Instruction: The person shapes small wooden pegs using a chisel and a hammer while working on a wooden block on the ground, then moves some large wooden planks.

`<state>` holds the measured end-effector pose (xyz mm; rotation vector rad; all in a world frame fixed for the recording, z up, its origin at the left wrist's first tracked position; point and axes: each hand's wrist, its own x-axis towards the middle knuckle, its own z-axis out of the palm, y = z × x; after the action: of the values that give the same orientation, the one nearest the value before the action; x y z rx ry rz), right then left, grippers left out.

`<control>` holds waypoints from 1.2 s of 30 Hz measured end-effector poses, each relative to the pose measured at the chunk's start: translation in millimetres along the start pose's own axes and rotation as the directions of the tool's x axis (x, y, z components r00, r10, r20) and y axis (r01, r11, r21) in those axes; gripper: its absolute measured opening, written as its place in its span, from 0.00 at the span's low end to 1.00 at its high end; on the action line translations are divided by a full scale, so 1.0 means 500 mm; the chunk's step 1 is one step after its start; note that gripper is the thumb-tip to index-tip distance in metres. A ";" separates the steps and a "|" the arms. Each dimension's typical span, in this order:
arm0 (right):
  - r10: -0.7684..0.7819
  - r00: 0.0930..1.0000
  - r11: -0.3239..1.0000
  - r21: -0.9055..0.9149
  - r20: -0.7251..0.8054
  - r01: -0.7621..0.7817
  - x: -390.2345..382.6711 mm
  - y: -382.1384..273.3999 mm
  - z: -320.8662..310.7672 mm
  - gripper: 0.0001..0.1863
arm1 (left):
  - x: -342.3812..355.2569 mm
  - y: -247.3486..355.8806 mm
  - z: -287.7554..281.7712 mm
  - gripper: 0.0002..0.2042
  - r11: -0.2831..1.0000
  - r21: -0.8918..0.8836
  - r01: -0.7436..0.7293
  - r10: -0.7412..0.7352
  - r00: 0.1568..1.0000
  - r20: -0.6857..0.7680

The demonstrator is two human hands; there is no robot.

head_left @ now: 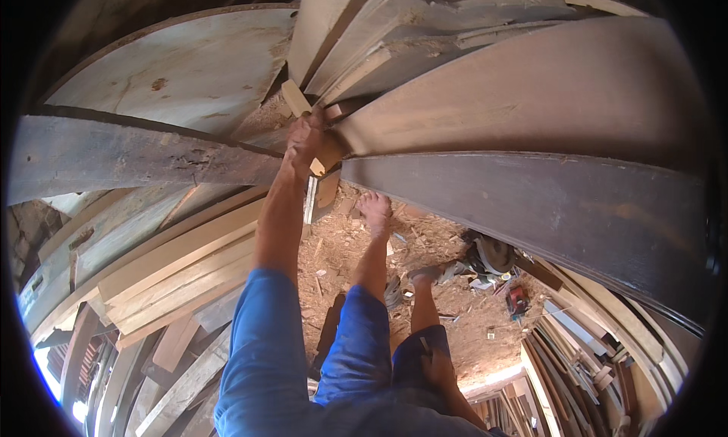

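Note:
My left arm, in a blue sleeve, stretches forward, and the left hand (305, 133) is closed around a short pale wood block (296, 98). One end of the block sticks out beyond the fingers, and a pale end shows below the hand. Right beside it are the inner ends of a dark plank (144, 156) on the left and a large brown board (531, 95) on the right. My right hand (438, 367) hangs low by my dark shorts. A thin light stick-like thing (426, 346) shows at it; its fingers are too dim to make out.
A dark panel (531, 202) runs along the right. Stacked pale planks (189, 255) lie on the left. My bare foot (374, 209) stands on the shaving-covered ground (455, 315). A round machine part (493, 253) and a red tool (517, 302) lie to the right, near many wood strips (576, 361).

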<state>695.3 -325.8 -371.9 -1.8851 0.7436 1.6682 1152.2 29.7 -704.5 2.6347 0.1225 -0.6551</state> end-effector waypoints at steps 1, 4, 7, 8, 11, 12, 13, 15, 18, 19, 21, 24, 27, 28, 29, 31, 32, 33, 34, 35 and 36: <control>0.017 1.000 1.000 0.007 0.022 -0.018 0.002 -0.008 -0.004 0.21 | -0.006 0.008 -0.015 0.14 0.998 0.047 -0.038 0.037 0.999 0.019; 0.059 0.998 0.998 -0.021 0.033 -0.058 0.008 -0.013 -0.005 0.21 | -0.021 0.045 -0.056 0.12 0.941 0.264 -0.213 0.230 0.973 -0.034; 0.027 1.000 0.999 -0.029 0.007 -0.026 0.009 0.000 -0.007 0.21 | -0.015 0.078 -0.043 0.14 0.988 -0.060 -0.145 0.132 0.974 -0.186; 0.024 1.000 0.999 -0.042 0.012 -0.024 0.012 0.005 -0.004 0.21 | -0.012 0.094 -0.033 0.18 0.958 -0.287 0.010 -0.071 0.976 -0.204; 0.034 0.999 0.998 -0.058 -0.003 -0.034 0.016 0.016 -0.004 0.20 | -0.031 0.144 -0.002 0.19 0.783 -0.614 0.102 -0.319 0.912 -0.256; 0.032 0.999 0.998 -0.054 -0.016 -0.033 0.013 0.010 -0.009 0.20 | -0.047 0.146 0.004 0.19 0.798 -0.597 0.079 -0.293 0.917 -0.271; 0.029 0.999 0.998 -0.048 -0.032 -0.031 0.008 0.008 -0.012 0.20 | -0.064 0.141 0.017 0.19 0.814 -0.579 0.052 -0.263 0.921 -0.287; -0.034 0.999 0.999 -0.038 -0.030 0.033 0.005 0.015 -0.013 0.20 | -0.108 0.067 0.050 0.20 0.799 -0.595 0.085 -0.255 0.944 -0.209; -0.081 0.995 0.997 -0.011 -0.062 0.081 0.032 0.048 -0.017 0.20 | -0.178 0.145 0.048 0.21 0.835 -0.548 0.054 -0.152 0.979 -0.136; -0.143 0.989 0.990 -0.021 -0.045 0.143 0.040 0.051 -0.024 0.20 | -0.225 0.114 0.027 0.21 0.763 -0.639 0.100 -0.213 0.972 -0.102; -0.238 0.967 0.969 -0.081 -0.086 0.232 0.062 0.051 -0.049 0.20 | -0.300 0.098 -0.008 0.20 0.690 -0.710 0.139 -0.277 0.957 -0.082; -0.215 0.954 0.975 0.014 -0.211 0.223 0.089 0.014 -0.112 0.20 | -0.359 0.194 -0.110 0.22 0.692 -0.720 -0.041 -0.153 0.967 -0.203; -0.246 0.871 0.941 0.110 -0.426 0.320 0.158 0.031 -0.148 0.20 | -0.386 0.383 -0.274 0.26 0.675 -0.717 -0.175 -0.139 0.924 -0.356; -0.204 0.911 0.882 0.336 -0.358 0.330 0.179 0.031 -0.174 0.19 | -0.396 0.442 -0.327 0.27 0.762 -0.580 -0.288 -0.053 0.865 -0.499; -0.185 0.943 0.779 0.544 -0.278 0.313 0.200 0.024 -0.212 0.18 | -0.402 0.508 -0.382 0.29 0.822 -0.419 -0.385 0.051 0.783 -0.620; -0.233 0.884 0.545 0.699 -0.405 0.463 0.227 0.012 -0.274 0.14 | -0.431 0.685 -0.506 0.35 0.845 -0.104 -0.524 0.300 0.627 -0.719; -0.308 0.797 0.607 0.538 -0.519 0.585 0.243 0.012 -0.316 0.13 | -0.438 0.775 -0.550 0.36 0.797 0.023 -0.604 0.403 0.503 -0.764; -0.387 0.693 0.607 0.398 -0.608 0.688 0.262 0.009 -0.359 0.13 | -0.443 0.858 -0.587 0.38 0.735 0.156 -0.660 0.497 0.367 -0.786; -0.449 0.573 0.597 0.246 -0.686 0.763 0.283 0.010 -0.402 0.14 | -0.444 0.933 -0.616 0.40 0.690 0.243 -0.682 0.556 0.284 -0.781; -0.488 0.347 0.598 -0.016 -0.801 0.802 0.284 0.000 -0.445 0.10 | -0.439 0.995 -0.629 0.42 0.643 0.327 -0.693 0.606 0.200 -0.770; -0.492 0.098 0.623 -0.272 -0.865 0.734 0.282 -0.010 -0.492 0.06 | -0.426 1.053 -0.627 0.44 0.648 0.311 -0.695 0.602 0.218 -0.768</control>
<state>887.6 -501.6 -483.5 -2.3392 0.2922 -0.1359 1193.9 -313.3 -155.6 2.2852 -0.6690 0.9295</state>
